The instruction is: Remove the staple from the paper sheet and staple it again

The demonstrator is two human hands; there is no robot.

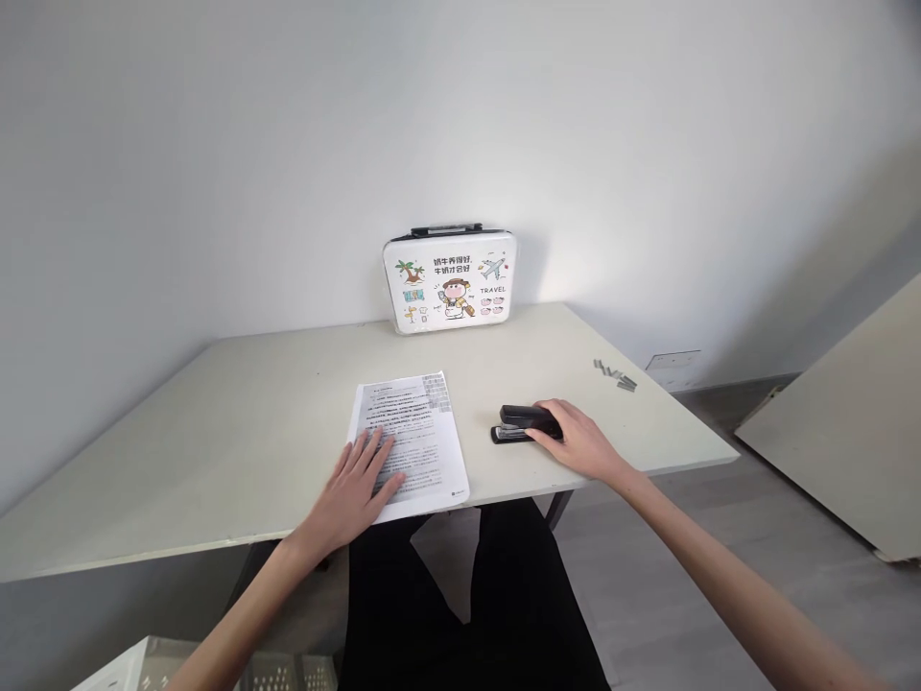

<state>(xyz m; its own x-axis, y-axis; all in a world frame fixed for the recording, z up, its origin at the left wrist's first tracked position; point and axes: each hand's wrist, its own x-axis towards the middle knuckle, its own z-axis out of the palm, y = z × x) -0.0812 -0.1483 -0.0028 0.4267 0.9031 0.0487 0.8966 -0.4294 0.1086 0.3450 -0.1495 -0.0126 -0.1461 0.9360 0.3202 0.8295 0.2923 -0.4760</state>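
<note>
Printed paper (424, 451) lies near the front edge of the table, its bottom end reaching the edge; whether it is one sheet or a stack I cannot tell. My left hand (360, 480) rests flat on its lower left part, fingers spread. To the right of the paper, my right hand (576, 437) is wrapped round the back part of a black stapler (519, 418). The stapler's front end points left toward the paper, a short way apart from it, and its base is on or very near the tabletop.
A white case (452, 283) with cartoon prints and a black handle stands at the table's back against the wall. Several staple strips (615, 374) lie near the right edge of the pale table (237, 422). A pale board (849, 432) is at far right, a white perforated container (151, 662) below left.
</note>
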